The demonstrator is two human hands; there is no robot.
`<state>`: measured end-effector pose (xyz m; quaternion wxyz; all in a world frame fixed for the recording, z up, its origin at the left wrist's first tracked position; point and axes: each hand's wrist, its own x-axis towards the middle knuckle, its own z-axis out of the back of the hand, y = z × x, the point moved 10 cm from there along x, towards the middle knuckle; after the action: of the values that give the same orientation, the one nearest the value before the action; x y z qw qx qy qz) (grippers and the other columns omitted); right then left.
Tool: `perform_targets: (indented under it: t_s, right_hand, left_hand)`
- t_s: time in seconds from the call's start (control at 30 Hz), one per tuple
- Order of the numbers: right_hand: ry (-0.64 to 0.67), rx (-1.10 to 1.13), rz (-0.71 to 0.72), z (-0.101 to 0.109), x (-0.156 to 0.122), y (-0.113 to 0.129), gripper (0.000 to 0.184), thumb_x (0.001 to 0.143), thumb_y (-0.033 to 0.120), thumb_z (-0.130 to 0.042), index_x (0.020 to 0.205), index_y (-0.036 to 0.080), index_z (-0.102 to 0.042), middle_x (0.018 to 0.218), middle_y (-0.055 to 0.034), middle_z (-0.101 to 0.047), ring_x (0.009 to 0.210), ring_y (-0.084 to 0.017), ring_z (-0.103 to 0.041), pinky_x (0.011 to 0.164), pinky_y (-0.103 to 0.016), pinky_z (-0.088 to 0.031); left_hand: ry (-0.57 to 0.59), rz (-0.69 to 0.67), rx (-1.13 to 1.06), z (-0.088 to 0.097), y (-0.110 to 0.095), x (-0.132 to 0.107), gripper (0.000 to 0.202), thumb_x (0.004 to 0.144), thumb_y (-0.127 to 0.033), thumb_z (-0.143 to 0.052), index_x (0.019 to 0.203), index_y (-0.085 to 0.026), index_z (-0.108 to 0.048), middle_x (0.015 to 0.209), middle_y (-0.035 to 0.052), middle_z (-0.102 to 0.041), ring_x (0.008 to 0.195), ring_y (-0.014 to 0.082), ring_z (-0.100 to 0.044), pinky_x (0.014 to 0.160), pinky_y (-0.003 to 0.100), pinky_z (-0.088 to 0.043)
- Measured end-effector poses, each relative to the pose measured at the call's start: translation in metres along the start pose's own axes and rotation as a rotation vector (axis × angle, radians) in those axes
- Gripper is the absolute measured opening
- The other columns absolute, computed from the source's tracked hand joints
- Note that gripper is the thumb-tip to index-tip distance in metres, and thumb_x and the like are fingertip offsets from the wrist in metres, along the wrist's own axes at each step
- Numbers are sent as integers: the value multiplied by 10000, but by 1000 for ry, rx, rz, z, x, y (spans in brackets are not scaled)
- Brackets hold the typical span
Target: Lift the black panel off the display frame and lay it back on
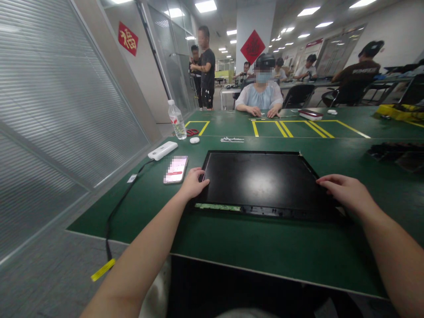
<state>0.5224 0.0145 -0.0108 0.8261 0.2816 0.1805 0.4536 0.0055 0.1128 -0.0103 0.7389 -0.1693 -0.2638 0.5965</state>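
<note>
A black display panel (255, 181) lies screen up on the green table, with a bright reflection near its middle. Along its near edge runs a narrow green circuit board (217, 206) beside a black strip. My left hand (194, 183) holds the panel's left edge, its thumb over the top and its fingers at the side. At the opposite edge, my right hand (346, 191) pinches the frame between thumb and fingers. The undersides of the fingers are partly hidden.
Left of the panel are a phone (176, 169), a white power bank (163, 150) with a black strap, a white earbud case (194, 140), red scissors (192, 132) and a water bottle (177, 120). Grey strips (232, 140) lie behind it. Across the table (265, 247) sits a person (260, 95).
</note>
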Motion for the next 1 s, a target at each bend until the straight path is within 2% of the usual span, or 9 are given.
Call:
perform_targets:
  t_s: [0.2,0.27,0.43,0.53,0.6,1.0]
  right_hand:
    - [15,7,-27,-1,-2,0,382,716,436,-592,965,217,-783,789,-61,-729,758,-227,-658,642,-333,-467]
    - [18,1,-27,-2,0,-1,381,721,440,-589,967,222,-781,805,-59,-732,768,-227,-660,654,-334,-470]
    - [28,13,-7,-2,1,-1,372,723,442,-595,961,223,-780,818,-69,-738,786,-238,-668,659,-337,-469]
    - [15,0,5,0,0,2,354,719,433,-597,934,220,-783,808,-70,-742,771,-239,-673,677,-347,-470]
    - [14,-10,3,1,-2,4,348,716,431,-594,920,221,-782,807,-70,-746,766,-243,-679,679,-353,-470]
    - [21,3,14,0,-5,10,332,703,419,-585,893,225,-775,788,-69,-746,759,-244,-682,686,-352,-480]
  left_hand:
    - [-5,-71,-36,5,-4,0,556,828,-345,-701,1351,-169,-625,1364,158,-586,1325,322,-558,1145,486,-451]
    - [39,-96,-49,6,-9,-3,625,818,-393,-724,1389,-168,-603,1415,171,-540,1357,334,-530,1155,487,-442]
    - [218,-250,-9,7,-31,-15,896,631,-519,-894,1433,-254,-596,1576,150,-396,1466,401,-385,1215,543,-345]
    - [335,-328,-41,3,-39,-22,881,634,-506,-902,1434,-292,-602,1608,129,-375,1482,396,-372,1218,550,-332]
    - [370,-353,-56,2,-41,-24,848,638,-483,-907,1414,-299,-621,1596,124,-403,1471,389,-397,1215,545,-334]
    - [430,-377,-70,2,-43,-28,795,666,-439,-896,1401,-293,-632,1595,116,-424,1468,353,-420,1209,494,-354]
